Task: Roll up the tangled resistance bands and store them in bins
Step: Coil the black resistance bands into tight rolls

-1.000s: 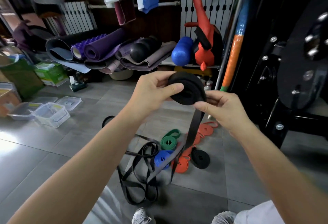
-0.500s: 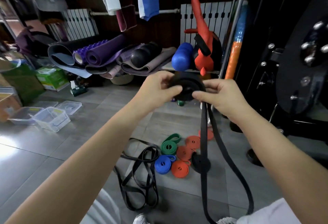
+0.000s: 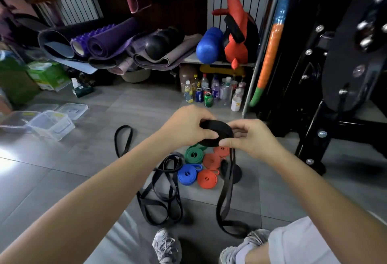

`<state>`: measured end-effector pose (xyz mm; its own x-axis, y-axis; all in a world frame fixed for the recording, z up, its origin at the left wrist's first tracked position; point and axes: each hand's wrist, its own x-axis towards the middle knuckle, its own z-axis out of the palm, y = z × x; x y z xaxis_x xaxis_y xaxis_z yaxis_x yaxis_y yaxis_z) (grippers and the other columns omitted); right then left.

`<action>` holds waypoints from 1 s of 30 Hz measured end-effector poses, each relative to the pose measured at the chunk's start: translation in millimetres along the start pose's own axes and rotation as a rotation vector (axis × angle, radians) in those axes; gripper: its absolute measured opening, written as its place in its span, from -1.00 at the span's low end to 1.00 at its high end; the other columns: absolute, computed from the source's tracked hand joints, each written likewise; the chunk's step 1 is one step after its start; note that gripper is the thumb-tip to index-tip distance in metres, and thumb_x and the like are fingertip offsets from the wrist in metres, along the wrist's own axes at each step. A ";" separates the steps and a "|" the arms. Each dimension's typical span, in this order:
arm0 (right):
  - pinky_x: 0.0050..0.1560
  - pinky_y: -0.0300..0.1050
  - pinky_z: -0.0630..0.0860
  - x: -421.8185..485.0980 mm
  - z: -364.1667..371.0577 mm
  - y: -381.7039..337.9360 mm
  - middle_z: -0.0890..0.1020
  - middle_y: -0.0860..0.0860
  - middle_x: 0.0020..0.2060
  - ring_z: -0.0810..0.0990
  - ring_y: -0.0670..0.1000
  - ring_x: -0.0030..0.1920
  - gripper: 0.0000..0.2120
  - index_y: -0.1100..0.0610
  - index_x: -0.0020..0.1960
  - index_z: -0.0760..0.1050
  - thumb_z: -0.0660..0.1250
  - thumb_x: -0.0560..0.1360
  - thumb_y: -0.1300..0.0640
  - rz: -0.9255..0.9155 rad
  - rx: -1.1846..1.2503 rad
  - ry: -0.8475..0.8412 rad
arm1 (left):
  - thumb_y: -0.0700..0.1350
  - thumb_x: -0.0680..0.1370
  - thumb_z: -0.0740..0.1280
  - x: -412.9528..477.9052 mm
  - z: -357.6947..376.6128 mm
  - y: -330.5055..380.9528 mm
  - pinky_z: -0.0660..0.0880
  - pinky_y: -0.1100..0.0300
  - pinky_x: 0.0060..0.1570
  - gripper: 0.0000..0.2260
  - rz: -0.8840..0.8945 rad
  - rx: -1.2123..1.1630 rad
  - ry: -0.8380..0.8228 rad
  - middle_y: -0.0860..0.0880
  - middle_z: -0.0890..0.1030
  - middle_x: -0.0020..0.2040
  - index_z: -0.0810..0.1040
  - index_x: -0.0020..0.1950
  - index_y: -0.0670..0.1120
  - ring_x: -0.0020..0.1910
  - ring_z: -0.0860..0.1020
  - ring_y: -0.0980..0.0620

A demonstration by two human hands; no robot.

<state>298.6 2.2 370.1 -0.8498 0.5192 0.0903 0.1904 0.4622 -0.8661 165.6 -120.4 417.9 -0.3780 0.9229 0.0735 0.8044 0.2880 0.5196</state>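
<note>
Here the left hand [image 3: 184,125] curls its fingers round a black band roll [image 3: 217,130], the right hand [image 3: 251,138] fingers pinch its edge, above the floor [image 3: 83,169]; its loose tail [image 3: 227,190] hangs beside the coloured rolled bands [image 3: 193,154].

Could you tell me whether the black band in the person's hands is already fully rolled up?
No, a long loose length of the black band hangs from the left hand and right hand to the floor.
</note>
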 end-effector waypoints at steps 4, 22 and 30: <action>-0.16 -0.39 0.54 -7.6 3.0 8.5 0.67 -0.21 -0.35 0.64 -0.23 -0.28 -0.73 0.11 -0.09 0.60 0.50 0.28 0.36 0.014 0.201 -0.035 | -0.27 0.39 0.48 -5.3 -0.4 -11.1 0.55 0.20 0.08 -0.75 -0.065 -0.353 0.002 -0.02 0.66 -0.06 0.63 0.06 -0.13 -0.05 0.63 0.07; 0.03 -0.04 0.58 -7.8 14.8 14.5 0.70 -0.10 -0.20 0.66 -0.12 -0.11 -0.76 -0.15 -0.19 0.60 0.53 0.32 0.17 0.019 -0.005 -0.029 | -0.13 0.44 0.45 -16.2 16.1 -27.5 0.46 0.23 0.14 -0.61 -0.027 -0.138 -0.061 0.07 0.57 0.12 0.50 0.25 -0.03 0.09 0.53 0.13; -0.04 0.08 0.58 -4.0 15.5 6.6 0.69 -0.09 -0.24 0.66 -0.04 -0.15 -0.82 -0.13 -0.17 0.61 0.53 0.32 0.10 -0.016 -0.159 -0.083 | 0.00 0.42 0.45 -9.9 4.4 -12.4 0.50 0.08 0.01 -0.70 -0.047 0.237 -0.215 0.04 0.59 0.00 0.53 0.11 -0.01 0.01 0.55 0.04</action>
<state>295.6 -7.9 356.5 -0.8899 0.4526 0.0568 0.2461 0.5812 -0.7756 161.4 -132.0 407.0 -0.3320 0.9328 -0.1403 0.8824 0.3596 0.3034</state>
